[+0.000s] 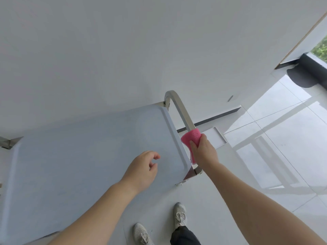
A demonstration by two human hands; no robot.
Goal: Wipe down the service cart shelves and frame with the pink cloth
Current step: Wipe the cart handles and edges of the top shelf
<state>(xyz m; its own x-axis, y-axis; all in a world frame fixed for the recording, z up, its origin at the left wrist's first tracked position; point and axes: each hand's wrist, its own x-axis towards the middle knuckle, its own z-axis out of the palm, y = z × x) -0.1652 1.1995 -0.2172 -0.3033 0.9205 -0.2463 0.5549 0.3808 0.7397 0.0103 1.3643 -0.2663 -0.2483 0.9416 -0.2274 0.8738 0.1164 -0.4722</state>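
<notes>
**Pink cloth wrapped on the cart's handle bar**

The person stands at the end of the pale blue-grey service cart shelf [85, 156], its raised rim running along the right-hand edge just beside the curved, polished steel handle bar [178, 106]. The right hand [203, 151] grips the pink textured cloth [191, 138], fingers and thumb curled round it so the cloth wraps the bar about halfway along its length. A strip of cloth hangs below the palm toward the steel corner bracket [192, 171].

The left hand [143, 168] hovers over the shelf's near right corner, fingers loosely curled and holding nothing; whether it touches the surface I cannot tell.

The cart sits close to a white wall [123, 50]. To the right, glossy pale floor tiles [274, 147] lie open. Two grey knit trainers [179, 214] stand just off the shelf's near edge.
</notes>
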